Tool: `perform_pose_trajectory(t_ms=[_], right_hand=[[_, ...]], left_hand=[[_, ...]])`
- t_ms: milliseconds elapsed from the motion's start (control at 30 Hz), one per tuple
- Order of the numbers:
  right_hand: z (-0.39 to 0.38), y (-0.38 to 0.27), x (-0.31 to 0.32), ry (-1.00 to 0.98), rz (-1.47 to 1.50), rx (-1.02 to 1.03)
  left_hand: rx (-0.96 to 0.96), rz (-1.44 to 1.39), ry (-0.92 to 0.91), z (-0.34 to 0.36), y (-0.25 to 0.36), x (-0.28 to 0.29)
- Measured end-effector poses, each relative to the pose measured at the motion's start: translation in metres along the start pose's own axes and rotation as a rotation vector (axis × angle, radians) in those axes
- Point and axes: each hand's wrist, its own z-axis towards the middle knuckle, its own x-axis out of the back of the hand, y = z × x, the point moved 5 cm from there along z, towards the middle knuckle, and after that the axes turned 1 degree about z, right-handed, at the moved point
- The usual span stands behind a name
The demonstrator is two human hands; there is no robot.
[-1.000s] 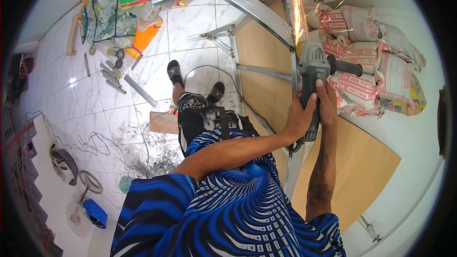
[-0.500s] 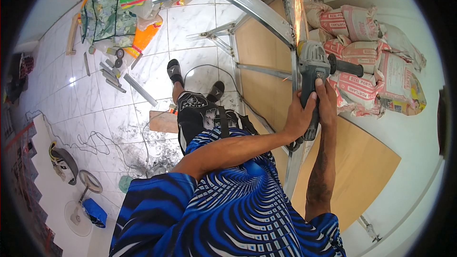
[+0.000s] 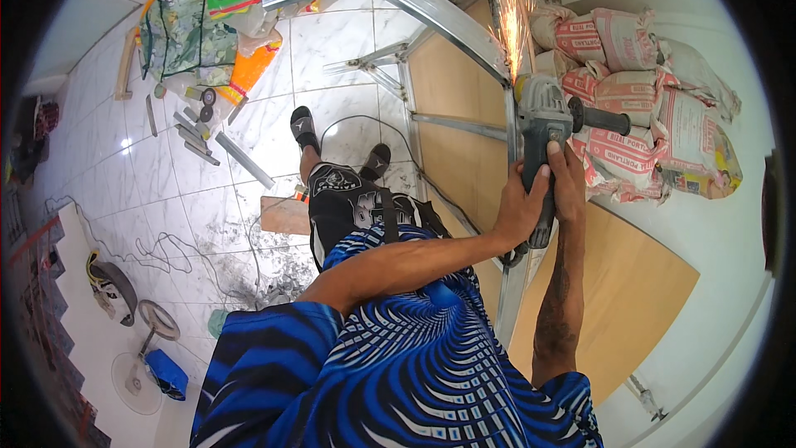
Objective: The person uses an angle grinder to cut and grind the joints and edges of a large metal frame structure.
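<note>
My left hand (image 3: 522, 207) and my right hand (image 3: 568, 187) are both closed on the body of a grey and black angle grinder (image 3: 543, 104), whose side handle sticks out to the right. The grinder's head rests at a galvanized steel frame (image 3: 439, 21), where one slanted bar meets the long upright one. A bright fan of sparks (image 3: 514, 29) streams away from it. Light wooden panels (image 3: 452, 83) lie under and beside the frame. The cutting disc itself is mostly hidden by the guard and the sparks.
Stacked cement sacks (image 3: 626, 108) sit right of the frame. Metal offcuts (image 3: 240, 158), plastic bags (image 3: 186, 29) and a wood board (image 3: 282, 214) lie on the tiled floor. A cable (image 3: 356, 116) runs past my sandalled feet. A fan (image 3: 137, 382) stands at the lower left.
The sparks have changed in spread and brightness. The grinder and both my hands have shifted very slightly, a few pixels left and down since half a second ago.
</note>
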Motion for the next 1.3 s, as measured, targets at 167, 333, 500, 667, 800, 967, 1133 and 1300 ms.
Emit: perform_pose_trajectory(t_ms=[167,333,500,667,800,967,1133,1300], right_hand=[[-0.003,-0.009,-0.003,0.025,-0.007,0.025],[0.002,-0.005,0.0,0.044,-0.048,0.04],[0.005,-0.015,-0.006,0.021,-0.055,0.012],[0.008,-0.008,-0.002,0.032,-0.065,0.02],[0.006,-0.017,-0.005,0.042,-0.092,0.031],[0.006,-0.021,-0.006,0.034,-0.116,0.05],[0.009,-0.02,-0.003,0.012,-0.115,0.085],[0.009,-0.013,-0.003,0.033,-0.111,0.05]], left_hand=[[-0.046,0.007,0.017,0.001,0.0,-0.001],[-0.009,0.02,-0.006,0.003,0.0,0.0],[0.033,0.006,-0.021,0.01,0.006,0.002],[-0.018,-0.001,0.003,0.009,0.004,-0.002],[-0.105,-0.031,0.056,0.009,0.008,-0.002],[-0.055,0.011,0.022,0.009,0.016,-0.001],[-0.036,0.02,0.026,0.011,0.01,-0.001],[-0.061,-0.014,0.037,0.008,0.009,-0.002]])
